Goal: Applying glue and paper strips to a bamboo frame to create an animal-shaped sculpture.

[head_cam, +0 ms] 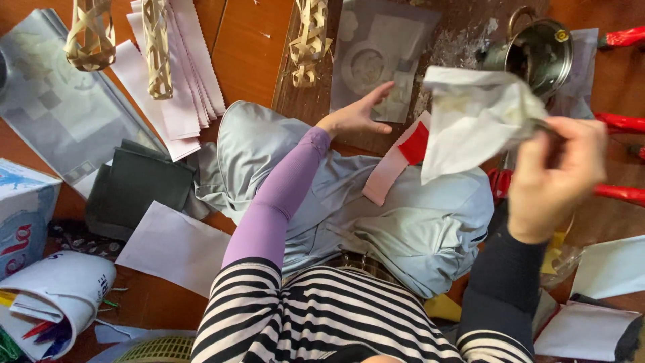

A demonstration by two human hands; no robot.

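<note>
Striped sleeves (322, 316) filled the foreground; beyond them the right hand (554, 178) pinched a crumpled white cloth (470, 117) raised over the grey garment (403, 215). Fingers loosely spread, the left hand (356, 114) rested on a grey printed sheet (376, 54) lying on the table. Three woven bamboo holders (158, 47) lay along the far edge, and a blue-and-white box (20, 215) stood at left.

Glossy metal pot (537, 50), matt grey cloth (403, 222), woven cane baskets (156, 47), wood table (248, 47).

This looks like a home craft workspace — a wooden table (248, 47) crowded with cut fabric swatches (185, 67), woven bamboo strips (156, 47) and sheets of paper (176, 245). A glue-smeared steel pot (537, 50) and red-handled tools (621, 121) lie among the scraps — handwork, not factory production.
</note>
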